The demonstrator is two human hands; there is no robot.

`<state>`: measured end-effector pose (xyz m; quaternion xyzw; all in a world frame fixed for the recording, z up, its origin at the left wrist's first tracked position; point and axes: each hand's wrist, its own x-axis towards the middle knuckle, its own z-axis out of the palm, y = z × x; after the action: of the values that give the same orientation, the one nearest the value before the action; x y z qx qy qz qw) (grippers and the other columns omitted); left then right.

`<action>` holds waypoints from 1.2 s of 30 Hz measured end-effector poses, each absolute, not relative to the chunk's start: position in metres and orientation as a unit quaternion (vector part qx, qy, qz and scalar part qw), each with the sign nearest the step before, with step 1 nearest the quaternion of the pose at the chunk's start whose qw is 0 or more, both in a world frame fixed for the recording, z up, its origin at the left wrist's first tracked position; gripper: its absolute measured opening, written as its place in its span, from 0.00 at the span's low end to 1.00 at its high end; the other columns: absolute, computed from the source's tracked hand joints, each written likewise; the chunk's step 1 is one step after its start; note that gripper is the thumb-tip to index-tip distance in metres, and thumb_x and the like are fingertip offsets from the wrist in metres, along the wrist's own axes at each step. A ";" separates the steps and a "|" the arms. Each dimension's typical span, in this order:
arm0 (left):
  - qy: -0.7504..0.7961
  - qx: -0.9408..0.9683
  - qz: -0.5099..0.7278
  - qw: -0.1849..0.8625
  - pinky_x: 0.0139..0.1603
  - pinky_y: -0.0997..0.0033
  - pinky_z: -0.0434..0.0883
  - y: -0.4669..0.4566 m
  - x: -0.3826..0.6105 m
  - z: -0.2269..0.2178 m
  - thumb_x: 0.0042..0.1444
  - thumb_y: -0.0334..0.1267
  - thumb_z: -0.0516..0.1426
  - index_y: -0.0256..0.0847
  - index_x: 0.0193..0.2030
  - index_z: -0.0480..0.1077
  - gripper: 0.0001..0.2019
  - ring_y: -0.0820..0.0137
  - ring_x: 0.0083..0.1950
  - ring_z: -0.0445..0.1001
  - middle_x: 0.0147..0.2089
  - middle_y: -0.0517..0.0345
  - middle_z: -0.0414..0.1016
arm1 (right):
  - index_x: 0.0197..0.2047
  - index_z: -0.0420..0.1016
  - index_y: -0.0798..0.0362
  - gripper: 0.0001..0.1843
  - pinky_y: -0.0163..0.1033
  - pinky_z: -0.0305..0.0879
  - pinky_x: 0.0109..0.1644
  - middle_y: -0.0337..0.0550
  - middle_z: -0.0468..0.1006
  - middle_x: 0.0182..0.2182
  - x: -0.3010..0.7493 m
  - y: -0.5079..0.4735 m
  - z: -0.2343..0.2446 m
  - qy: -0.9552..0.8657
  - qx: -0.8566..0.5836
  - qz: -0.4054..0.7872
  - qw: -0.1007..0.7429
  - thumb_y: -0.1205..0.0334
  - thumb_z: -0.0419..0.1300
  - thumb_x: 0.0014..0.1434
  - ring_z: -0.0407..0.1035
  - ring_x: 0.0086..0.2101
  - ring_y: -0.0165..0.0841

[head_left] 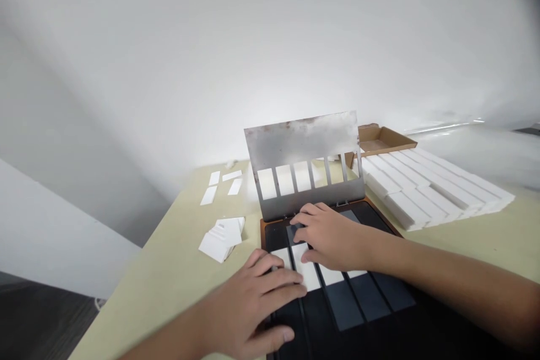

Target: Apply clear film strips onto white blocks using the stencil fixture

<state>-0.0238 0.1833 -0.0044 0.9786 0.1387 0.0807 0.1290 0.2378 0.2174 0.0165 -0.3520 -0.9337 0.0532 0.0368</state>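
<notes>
Fingers (287, 277) of left hand (247, 306) and right hand (333, 236) lying half-curled, pressing white cards (307, 273) inside black slotted tray (276, 236), gripping nothing visibly; several tray slots (343, 305) still bare, steel stencil (301, 143) standing raised behind tray, white bars (426, 185) stacked right of tray.

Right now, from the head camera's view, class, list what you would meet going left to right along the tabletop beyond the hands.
Pile of white cards → raised slotted metal plate → rows of long white bars
</notes>
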 end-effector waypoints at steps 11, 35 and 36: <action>0.137 0.979 0.072 0.134 0.61 0.50 0.63 0.182 -0.026 -0.004 0.68 0.44 0.60 0.42 0.70 0.63 0.26 0.52 0.58 0.70 0.65 0.49 0.76 | 0.49 0.84 0.52 0.15 0.55 0.60 0.62 0.53 0.80 0.58 0.243 0.218 0.029 -0.928 -0.348 0.130 0.034 0.52 0.69 0.66 0.64 0.62 0.53; 0.142 0.975 0.137 0.103 0.59 0.49 0.65 0.182 -0.027 -0.010 0.64 0.39 0.62 0.42 0.67 0.68 0.25 0.51 0.57 0.69 0.63 0.42 0.71 | 0.32 0.83 0.52 0.09 0.46 0.54 0.47 0.46 0.80 0.29 0.227 0.207 0.020 -0.948 -0.312 0.060 -0.012 0.68 0.63 0.64 0.68 0.40 0.41; 0.146 0.973 0.144 0.101 0.59 0.49 0.65 0.181 -0.027 -0.010 0.63 0.39 0.62 0.43 0.67 0.68 0.26 0.50 0.58 0.68 0.63 0.41 0.69 | 0.32 0.83 0.52 0.09 0.46 0.54 0.47 0.46 0.80 0.29 0.228 0.206 0.020 -0.949 -0.310 0.058 -0.011 0.68 0.63 0.64 0.67 0.40 0.41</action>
<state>-0.0270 0.1812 -0.0105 0.9734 0.1464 0.1445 0.1010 0.2279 0.2063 0.0198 -0.3102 -0.9489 0.0577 -0.0112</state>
